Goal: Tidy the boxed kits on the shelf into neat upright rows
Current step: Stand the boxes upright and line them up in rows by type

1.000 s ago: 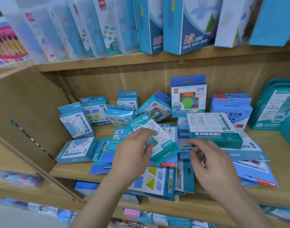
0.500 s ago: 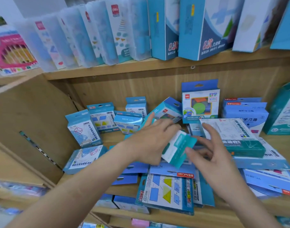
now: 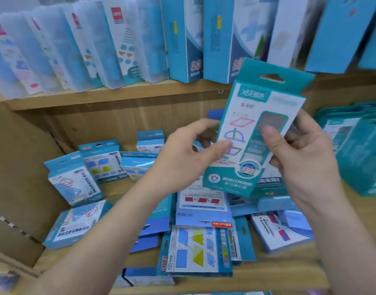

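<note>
Held kit: one teal kit (image 3: pixel 250 122), lifted in front of the shelf (image 3: pixel 289 271), upright and a little tilted, hang-hole at the top.
Writing on it: "S-335" under a white logo that I cannot read; three coloured shape drawings below.
Left hand (image 3: pixel 182 165): thumb lies on the front of the teal kit, fingers (image 3: pixel 204 135) curled behind its left edge, holding it.
Right hand (image 3: pixel 306 158): thumb presses on the grey window of the box, the other fingers wrapped behind the right edge, holding it too.
Small blue kits (image 3: pixel 101 160): four stand or lean at the back left of the shelf; one more lies flat near the left wall.
Loose pile (image 3: pixel 195 250): blue kits lie flat and overlapping under the hands; one card reads perhaps "YC-8834", upside down and blurred.
Teal stack (image 3: pixel 359 150): several same-coloured boxes at the right; number not clear.
Upper shelf (image 3: pixel 118 94): a row of tall clear cases (image 3: pixel 80 52) with red logos, then tall blue boxes (image 3: pixel 182 39).
</note>
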`<state>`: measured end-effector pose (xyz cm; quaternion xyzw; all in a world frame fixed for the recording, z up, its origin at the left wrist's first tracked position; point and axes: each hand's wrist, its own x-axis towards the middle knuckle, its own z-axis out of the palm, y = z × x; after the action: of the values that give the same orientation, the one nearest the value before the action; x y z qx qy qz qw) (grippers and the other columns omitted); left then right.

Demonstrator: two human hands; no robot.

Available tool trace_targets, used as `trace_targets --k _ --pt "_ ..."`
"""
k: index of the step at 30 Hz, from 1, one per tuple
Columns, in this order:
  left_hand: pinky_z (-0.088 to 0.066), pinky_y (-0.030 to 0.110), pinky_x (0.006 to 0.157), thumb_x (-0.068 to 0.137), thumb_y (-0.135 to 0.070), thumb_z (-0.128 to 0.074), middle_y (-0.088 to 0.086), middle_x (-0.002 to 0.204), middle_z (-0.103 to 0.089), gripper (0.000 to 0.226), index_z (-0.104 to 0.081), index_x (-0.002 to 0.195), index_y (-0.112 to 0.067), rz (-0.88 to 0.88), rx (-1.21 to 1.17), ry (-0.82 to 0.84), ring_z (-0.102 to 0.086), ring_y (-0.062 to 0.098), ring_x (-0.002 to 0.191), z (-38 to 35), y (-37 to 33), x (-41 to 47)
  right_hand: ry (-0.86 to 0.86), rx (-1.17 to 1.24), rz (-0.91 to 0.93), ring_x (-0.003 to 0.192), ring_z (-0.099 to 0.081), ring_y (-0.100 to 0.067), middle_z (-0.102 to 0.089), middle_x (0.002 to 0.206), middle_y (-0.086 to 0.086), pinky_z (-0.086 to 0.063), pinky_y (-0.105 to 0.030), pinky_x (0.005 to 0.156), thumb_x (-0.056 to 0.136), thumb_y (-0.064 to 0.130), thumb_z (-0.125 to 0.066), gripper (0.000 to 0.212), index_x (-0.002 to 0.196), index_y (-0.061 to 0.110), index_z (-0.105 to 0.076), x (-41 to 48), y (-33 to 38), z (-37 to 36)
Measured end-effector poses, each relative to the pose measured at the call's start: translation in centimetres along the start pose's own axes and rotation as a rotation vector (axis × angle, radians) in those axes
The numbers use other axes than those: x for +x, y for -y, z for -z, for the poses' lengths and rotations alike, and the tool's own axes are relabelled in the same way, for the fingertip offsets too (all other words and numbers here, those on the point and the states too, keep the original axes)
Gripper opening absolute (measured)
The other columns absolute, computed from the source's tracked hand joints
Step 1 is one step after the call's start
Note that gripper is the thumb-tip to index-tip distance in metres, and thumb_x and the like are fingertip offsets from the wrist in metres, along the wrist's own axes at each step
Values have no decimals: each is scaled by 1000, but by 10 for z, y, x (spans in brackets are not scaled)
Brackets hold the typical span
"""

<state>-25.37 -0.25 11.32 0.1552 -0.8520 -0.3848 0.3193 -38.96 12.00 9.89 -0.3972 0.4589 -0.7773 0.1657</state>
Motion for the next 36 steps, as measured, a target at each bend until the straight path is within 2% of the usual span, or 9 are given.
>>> trace_targets --k 2,5,8,11,14,18,22,27,36 --pt "-43 23 55 87 -37 -62 2 85 -69 19 -63 101 -25 -7 -138 93 -56 21 66 -12 -16 11 -3 -26 46 83 -69 -11 -74 96 5 -56 -22 66 79 14 -61 32 111 19 -60 8 15 16" --pt "-41 17 45 84 -33 -63 2 77 -66 18 -59 99 -24 -25 -275 160 -54 11 53 -40 -35 32 -18 -138 120 93 -67 -9 -73 102 10 -55 -23 77 84 12 -58 36 121 12 -57 15 29 45" --pt "-51 29 48 88 -28 -63 4 77 -66 14 -57 99 -22 -53 -284 136 -59 18 52 -78 -49 52 -34 -333 151 103 -64 -6 -69 112 12 -53 -27 87 92 9 -56 38 130 9 -52 19 32 87" --pt "-57 39 60 88 -32 -63 -3 82 -68 18 -54 101 -23 -146 -147 64 -65 16 61 -127 -57 70 -73 -641 191 104 -63 -11 -67 116 7 -50 -44 92 94 28 -51 38 130 19 -54 23 27 138" --pt "-56 42 64 84 -43 -57 -5 84 -70 24 -45 100 -29 -208 64 -6 -68 22 72 -173 -58 93 -227 -835 125 95 -60 -11 -66 107 4 -48 -39 91 93 36 -50 45 136 24 -49 24 17 188" --pt "-54 45 69 90 -42 -57 6 94 -69 31 -38 103 -21 -40 260 60 -67 31 81 -221 -38 127 -333 -969 -54 91 -57 -15 -60 99 0 -38 -28 79 92 21 -55 54 143 26 -38 21 6 247" --pt "-50 43 76 93 -32 -56 15 108 -65 29 -39 106 -12 118 329 128 -62 34 94 -264 -17 147 -340 -1107 -24 86 -56 -20 -55 96 -1 -44 -34 77 89 18 -56 59 143 29 -36 19 -4 281" --pt "-49 41 78 96 -20 -53 15 115 -62 29 -39 117 -7 221 411 202 -58 34 105 -303 -10 168 -230 -1264 -282 71 -48 -17 -40 122 -11 -40 -31 65 92 30 -56 82 146 45 3 22 -18 298" --pt "-41 34 63 88 -18 -64 12 97 -61 34 -34 103 -13 315 270 -147 -60 32 87 -331 5 173 -343 -1210 -129 67 -45 -18 -36 129 -10 -45 -34 60 91 28 -58 94 140 51 19 17 -44 314"
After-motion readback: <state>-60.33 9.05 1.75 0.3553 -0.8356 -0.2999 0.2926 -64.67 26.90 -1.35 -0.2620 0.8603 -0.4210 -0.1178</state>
